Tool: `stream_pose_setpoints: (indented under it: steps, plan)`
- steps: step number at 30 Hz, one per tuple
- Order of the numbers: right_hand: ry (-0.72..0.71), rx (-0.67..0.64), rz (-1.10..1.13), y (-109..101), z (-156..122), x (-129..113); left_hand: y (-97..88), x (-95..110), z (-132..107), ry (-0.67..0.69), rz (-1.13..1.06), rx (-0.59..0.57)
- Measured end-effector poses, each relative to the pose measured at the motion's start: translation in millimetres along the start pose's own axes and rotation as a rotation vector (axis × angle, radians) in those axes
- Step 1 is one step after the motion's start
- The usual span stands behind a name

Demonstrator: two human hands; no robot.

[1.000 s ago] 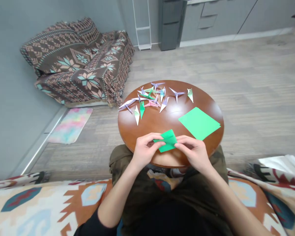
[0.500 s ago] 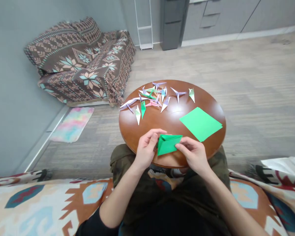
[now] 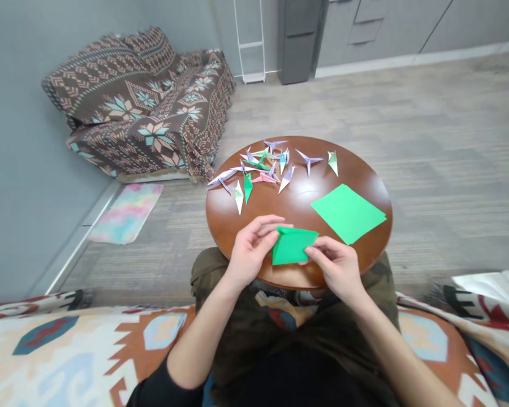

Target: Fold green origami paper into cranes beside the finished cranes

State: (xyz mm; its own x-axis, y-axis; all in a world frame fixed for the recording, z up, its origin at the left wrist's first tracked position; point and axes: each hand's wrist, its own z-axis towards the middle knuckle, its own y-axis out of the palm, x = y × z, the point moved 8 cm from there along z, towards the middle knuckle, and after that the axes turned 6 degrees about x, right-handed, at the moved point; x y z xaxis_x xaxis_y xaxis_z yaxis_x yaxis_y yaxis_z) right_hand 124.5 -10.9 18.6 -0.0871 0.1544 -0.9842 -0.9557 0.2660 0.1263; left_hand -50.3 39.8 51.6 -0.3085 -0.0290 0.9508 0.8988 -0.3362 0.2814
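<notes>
At the round table's (image 3: 237,226) near edge, the left hand (image 3: 251,249) and right hand (image 3: 337,265) pinch 1 folded green paper (image 3: 292,247) between fingertips.

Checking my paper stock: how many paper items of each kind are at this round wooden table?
Flat green square paper sheet: 1
Part-folded green paper piece, in left hand and right hand: 1
Small folded paper figures in mixed colours: about 12, overlapping
Total: about 14
</notes>
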Motion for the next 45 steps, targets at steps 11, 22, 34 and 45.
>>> stream_pose_setpoints:
  steps: [11, 22, 34, 45]
  plan:
    - [-0.053, 0.007, -0.069, -1, -2, -6, 4.8, 14, -2, 0.036, 0.197, 0.072]
    - [-0.114, -0.005, -0.171, -1, -5, -11, 2.6, 9, -4, -0.048, 0.158, 0.188]
    - [-0.136, 0.020, -0.176, -1, -6, -14, -0.2, 8, -4, -0.061, 0.132, 0.219]
    - [-0.117, 0.029, -0.157, 0, -6, -16, 0.6, 7, -5, -0.068, 0.124, 0.198]
